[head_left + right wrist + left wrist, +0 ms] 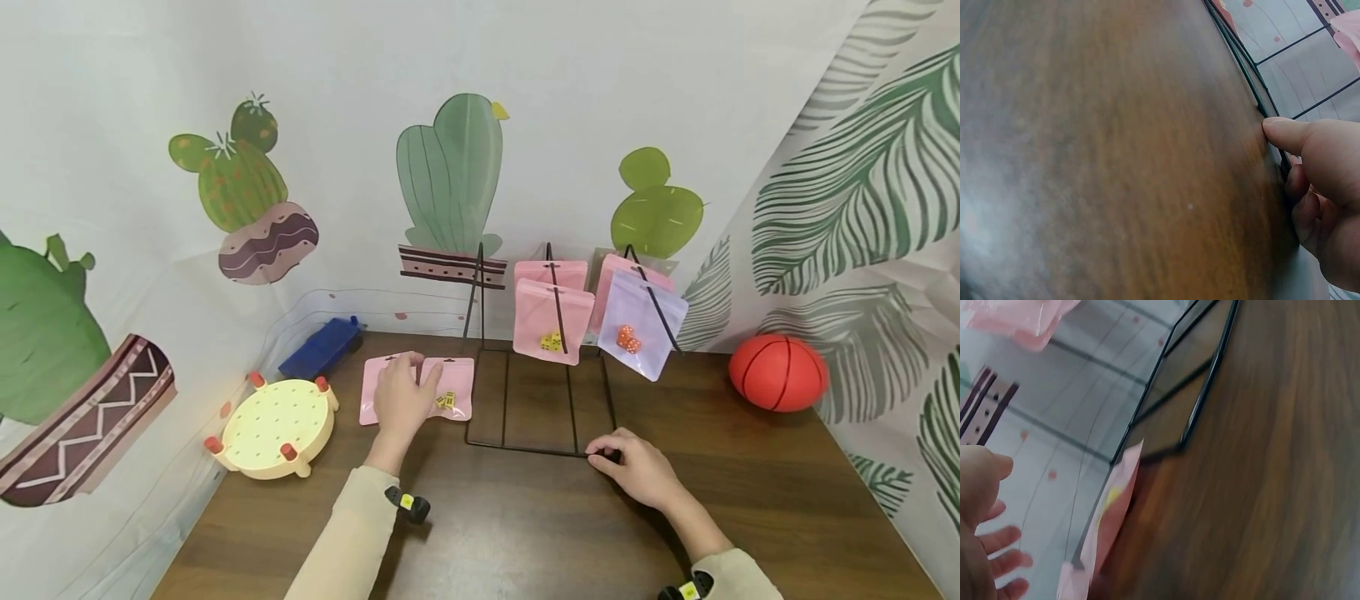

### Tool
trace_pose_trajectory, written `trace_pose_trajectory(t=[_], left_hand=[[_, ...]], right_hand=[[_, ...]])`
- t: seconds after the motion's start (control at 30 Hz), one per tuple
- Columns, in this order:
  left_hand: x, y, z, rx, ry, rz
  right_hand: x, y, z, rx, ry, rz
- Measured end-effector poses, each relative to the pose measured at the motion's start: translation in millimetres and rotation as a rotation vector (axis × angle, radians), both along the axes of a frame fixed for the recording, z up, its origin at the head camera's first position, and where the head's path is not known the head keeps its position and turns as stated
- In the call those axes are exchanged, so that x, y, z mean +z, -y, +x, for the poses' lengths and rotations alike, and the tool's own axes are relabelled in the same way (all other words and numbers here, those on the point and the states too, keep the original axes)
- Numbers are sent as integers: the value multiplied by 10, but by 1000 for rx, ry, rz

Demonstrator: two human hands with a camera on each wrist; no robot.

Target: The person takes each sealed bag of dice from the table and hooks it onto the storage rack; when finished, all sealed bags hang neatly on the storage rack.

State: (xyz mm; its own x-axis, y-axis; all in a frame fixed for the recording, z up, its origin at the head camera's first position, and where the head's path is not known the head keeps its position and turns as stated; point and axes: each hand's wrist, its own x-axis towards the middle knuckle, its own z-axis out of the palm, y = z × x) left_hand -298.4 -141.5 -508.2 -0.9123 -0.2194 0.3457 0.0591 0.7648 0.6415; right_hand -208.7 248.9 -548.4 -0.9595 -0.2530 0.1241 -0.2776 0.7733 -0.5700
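Observation:
Two pink zip pouches lie side by side on the table left of a black wire display rack [525,450]. The right-hand pouch [459,375] shows yellow dice through its window; my left hand [402,400] partly covers the left-hand pouch [369,392]. In the left wrist view the fingers [1000,539] are spread and relaxed, apart from the pouch edge [1110,515]. My right hand [633,467] pinches the rack's front right corner between thumb [1288,132] and fingers. Pink pouches [551,321] hang on the middle hook, and a lilac pouch [647,321] with orange dice hangs in front of a pink one on the right hook.
A yellow round pegboard stool [281,425] with red pegs stands at left, with a blue plastic piece [321,348] behind it. On the far right sits a red ball [778,372]. A cactus-printed cloth [345,167] backs the brown wooden table [517,525].

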Motion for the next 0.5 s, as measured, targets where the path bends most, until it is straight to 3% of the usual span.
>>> trace_pose_trajectory(t=[0.23, 0.5], left_hand=[[-54, 244, 15, 100, 237, -53], [-155, 390, 3, 127, 379, -101]], right_hand=[[0, -4, 0, -3, -8, 2], [-15, 5, 2, -3, -4, -5]])
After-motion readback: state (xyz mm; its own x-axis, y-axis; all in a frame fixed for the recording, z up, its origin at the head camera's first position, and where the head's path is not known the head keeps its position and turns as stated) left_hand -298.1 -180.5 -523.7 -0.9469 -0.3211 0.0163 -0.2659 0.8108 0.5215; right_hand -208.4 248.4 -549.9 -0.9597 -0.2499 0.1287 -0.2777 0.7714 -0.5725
